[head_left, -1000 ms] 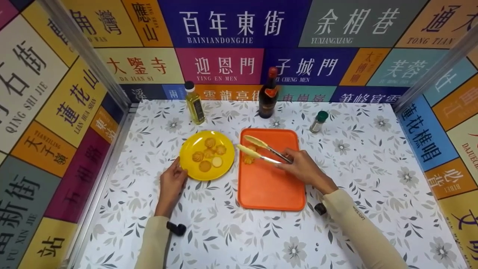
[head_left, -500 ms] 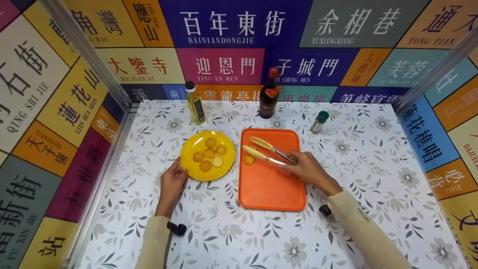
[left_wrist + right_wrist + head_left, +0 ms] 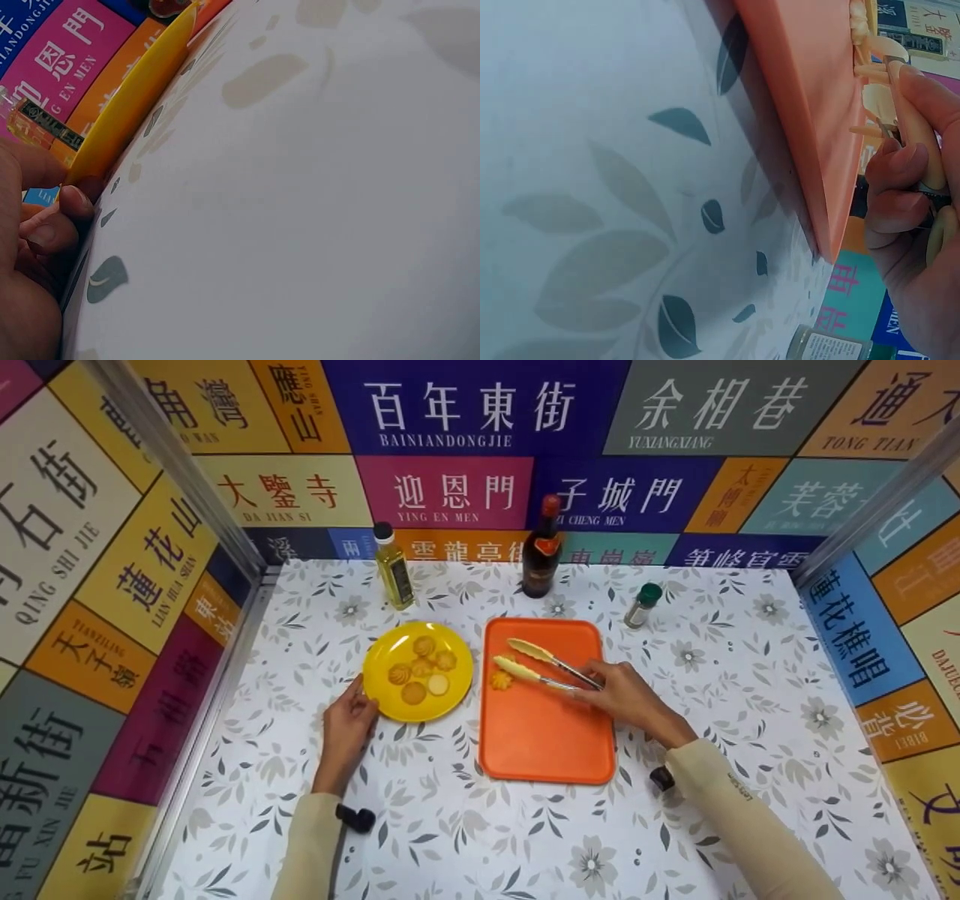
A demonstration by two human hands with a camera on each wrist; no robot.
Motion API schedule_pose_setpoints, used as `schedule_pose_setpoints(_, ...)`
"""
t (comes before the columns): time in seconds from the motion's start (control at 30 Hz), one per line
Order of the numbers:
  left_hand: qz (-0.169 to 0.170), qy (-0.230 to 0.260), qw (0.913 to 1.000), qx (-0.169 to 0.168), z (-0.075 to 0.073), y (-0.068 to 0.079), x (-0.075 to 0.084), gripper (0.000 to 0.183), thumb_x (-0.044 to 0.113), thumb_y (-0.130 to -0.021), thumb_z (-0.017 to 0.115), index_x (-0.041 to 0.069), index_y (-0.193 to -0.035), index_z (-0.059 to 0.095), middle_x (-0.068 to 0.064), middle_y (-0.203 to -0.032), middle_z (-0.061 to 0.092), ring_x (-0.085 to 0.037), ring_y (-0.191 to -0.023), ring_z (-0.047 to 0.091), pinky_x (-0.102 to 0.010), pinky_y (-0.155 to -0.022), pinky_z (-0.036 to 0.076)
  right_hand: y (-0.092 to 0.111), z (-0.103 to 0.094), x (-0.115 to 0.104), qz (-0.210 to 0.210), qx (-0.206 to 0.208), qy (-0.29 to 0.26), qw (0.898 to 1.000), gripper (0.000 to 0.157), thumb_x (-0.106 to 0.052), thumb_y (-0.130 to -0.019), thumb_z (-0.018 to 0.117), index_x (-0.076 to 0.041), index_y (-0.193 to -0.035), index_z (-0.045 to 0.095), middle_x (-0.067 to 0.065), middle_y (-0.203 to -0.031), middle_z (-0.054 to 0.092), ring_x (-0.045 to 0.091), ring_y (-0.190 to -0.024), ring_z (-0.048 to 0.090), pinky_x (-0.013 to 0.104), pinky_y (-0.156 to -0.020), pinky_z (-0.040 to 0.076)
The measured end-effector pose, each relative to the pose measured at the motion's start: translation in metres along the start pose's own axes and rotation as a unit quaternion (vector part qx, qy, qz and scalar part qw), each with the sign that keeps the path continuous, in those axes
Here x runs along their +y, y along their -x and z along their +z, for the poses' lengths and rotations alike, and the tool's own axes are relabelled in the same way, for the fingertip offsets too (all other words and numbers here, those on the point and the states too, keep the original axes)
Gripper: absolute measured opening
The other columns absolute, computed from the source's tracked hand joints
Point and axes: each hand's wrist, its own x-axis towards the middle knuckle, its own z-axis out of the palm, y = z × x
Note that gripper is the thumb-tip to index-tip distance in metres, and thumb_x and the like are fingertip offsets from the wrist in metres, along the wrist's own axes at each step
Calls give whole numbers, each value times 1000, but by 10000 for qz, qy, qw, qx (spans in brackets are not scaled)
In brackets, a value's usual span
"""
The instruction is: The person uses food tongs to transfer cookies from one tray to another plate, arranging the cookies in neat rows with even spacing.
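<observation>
My left hand (image 3: 349,727) pinches the left rim of a round yellow plate (image 3: 382,649), thumb on one side and curled fingers under it in the left wrist view. Several golden cookies lie on the plate, among them a swirled cookie (image 3: 424,646) and a flat, pale one (image 3: 437,685). In my right hand (image 3: 619,694) are metal tongs (image 3: 564,669) with cream-coloured tips, spread apart above an orange tray (image 3: 547,742). Nothing sits between the tips. A ridged cookie (image 3: 502,681) lies at the tray's left edge, just beside the nearer tip.
Behind the plate stands an oil bottle (image 3: 394,570) with a black cap. A dark bottle with a red top (image 3: 542,551) is behind the tray, and a small green-capped jar (image 3: 643,606) stands back right. Patterned wall panels (image 3: 442,491) enclose the floral-covered table (image 3: 435,825).
My right hand has drawn the tongs a little to the right and toward me, so more of the cookie on the tray shows. The left hand and plate stay put.
</observation>
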Motion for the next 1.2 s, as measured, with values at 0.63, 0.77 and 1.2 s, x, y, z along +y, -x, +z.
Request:
schedule_pose_setpoints(0.63,67,19,10000,-43,1,-2,0,67,10,-105,68,7,-168,46,-12,-86,67,-17,-55,53,-26,-48,46,-5,-15,1,223,-222,116,9994,34,-37,-97,87,-8,-111,77,-1,-82,67,20,-69,59,26,-60,46)
schedule_pose_setpoints(0.77,-8,-39,10000,-17,0,-1,2,68,11,-104,69,9,-168,46,-13,-85,67,-19,-54,53,-26,-48,45,-4,-15,2,257,-220,40,9994,36,-38,-97,87,-7,-113,78,0,-84,69,21,-70,60,26,-61,47)
schedule_pose_setpoints(1.2,131,35,9999,-16,1,-1,1,64,8,-106,68,11,-167,48,-14,-86,64,-18,-54,53,-25,-48,45,-4,-10,2,376,-302,111,9988,38,-44,-95,88,-11,-112,77,0,-81,64,21,-70,58,27,-60,44)
